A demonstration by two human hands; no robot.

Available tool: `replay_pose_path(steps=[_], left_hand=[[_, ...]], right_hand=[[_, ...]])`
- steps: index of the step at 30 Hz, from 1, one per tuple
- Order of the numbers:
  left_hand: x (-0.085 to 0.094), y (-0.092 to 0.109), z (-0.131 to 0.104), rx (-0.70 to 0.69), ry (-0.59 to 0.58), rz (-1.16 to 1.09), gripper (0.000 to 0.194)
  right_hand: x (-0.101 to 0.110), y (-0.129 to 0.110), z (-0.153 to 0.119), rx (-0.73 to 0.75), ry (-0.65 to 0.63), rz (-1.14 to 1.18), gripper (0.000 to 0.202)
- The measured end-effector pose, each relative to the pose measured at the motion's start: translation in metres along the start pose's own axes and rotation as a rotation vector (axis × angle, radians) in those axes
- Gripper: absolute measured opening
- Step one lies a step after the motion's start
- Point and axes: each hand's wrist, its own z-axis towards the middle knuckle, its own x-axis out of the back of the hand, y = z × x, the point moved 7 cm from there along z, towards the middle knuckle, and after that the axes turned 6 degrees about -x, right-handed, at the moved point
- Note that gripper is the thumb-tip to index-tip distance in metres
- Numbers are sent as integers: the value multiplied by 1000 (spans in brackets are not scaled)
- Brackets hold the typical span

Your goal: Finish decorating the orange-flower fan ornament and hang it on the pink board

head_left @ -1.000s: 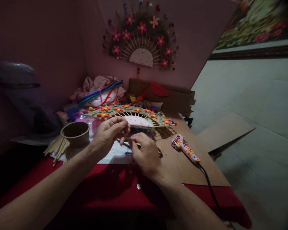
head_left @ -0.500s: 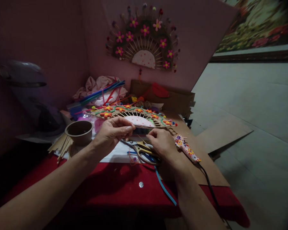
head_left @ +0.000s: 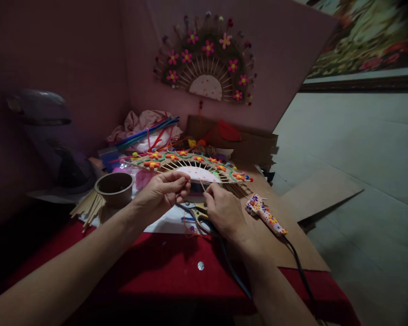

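Note:
My left hand (head_left: 170, 186) is pinched closed around a small red item, perhaps a bead, in front of the flowered fan (head_left: 156, 159). Close by on the right, my right hand (head_left: 222, 206) pinches a thin stick (head_left: 202, 184) that points up toward the fan's pale, dotted half-circle (head_left: 199, 173). Scissors (head_left: 200, 215) with gold-coloured handles lie beneath my hands, partly hidden by the right one. A thin orange string with a purple bead (head_left: 192, 229) lies beside them.
A brown bowl (head_left: 114, 189) and wooden sticks (head_left: 90, 207) are at left. A flower-patterned glue gun (head_left: 267, 215) with a black cord rests on cardboard (head_left: 292, 246) at right. A blue strip (head_left: 236, 274) and silvery disc (head_left: 200, 266) lie in front. Another fan (head_left: 207, 68) hangs behind.
My right hand has shifted slightly left and covers more of the scissors. The stick in it now points more upright. The view has moved a little.

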Motion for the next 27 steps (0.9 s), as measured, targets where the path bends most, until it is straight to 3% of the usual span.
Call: replay_pose_path(steps=[4, 7, 11, 14, 21, 27], left_hand=[[1, 1, -1, 6, 11, -43, 8], [1, 1, -2, 16, 14, -94, 13], [2, -1, -2, 45, 10, -134, 14], [-1, -2, -2, 56, -10, -157, 15], [-4, -2, -4, 95, 1, -178, 15], [-7, -4, -4, 106, -19, -169, 14]], right_hand=[[7, -9, -8, 77, 77, 596, 6], [8, -11, -12, 84, 20, 1057, 14], [9, -14, -14, 92, -69, 1359, 13], [12, -15, -13, 153, -69, 1434, 22], [25, -7, -17, 196, 229, 1366, 9], [36, -15, -31, 315, 369, 1204, 13]])
